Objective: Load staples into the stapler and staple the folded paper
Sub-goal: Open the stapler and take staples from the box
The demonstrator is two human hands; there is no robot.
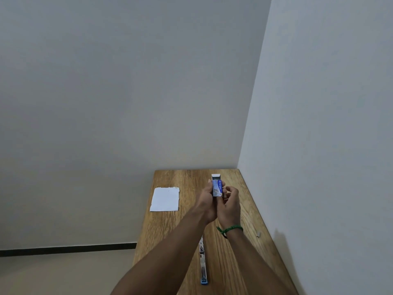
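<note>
Head view: both hands meet over the middle of the wooden table point(170, 231), raised just above it.
Staple box point(217, 188): small, slim, blue and white with print on its face. It is held lengthwise pointing away, and the far flap stands open on a grey inside.
Left hand point(205, 201): wraps the box from its left side, fingers curled round the near half.
Right hand point(230, 203): fingers bent in close and pinching the box's near right corner; the exact fingertip contact is hard to make out.
Bracelet point(230, 229): green cord on the right wrist.
Stapler point(203, 262): lies swung open flat on the table, a long metal strip with a blue tip at the near end, partly under the forearms.
Folded paper point(165, 199): white, ragged far edge, flat at the table's left side, well apart from the hands.
Loose staples point(258, 233): a short grey strip on the table near the right wall.
</note>
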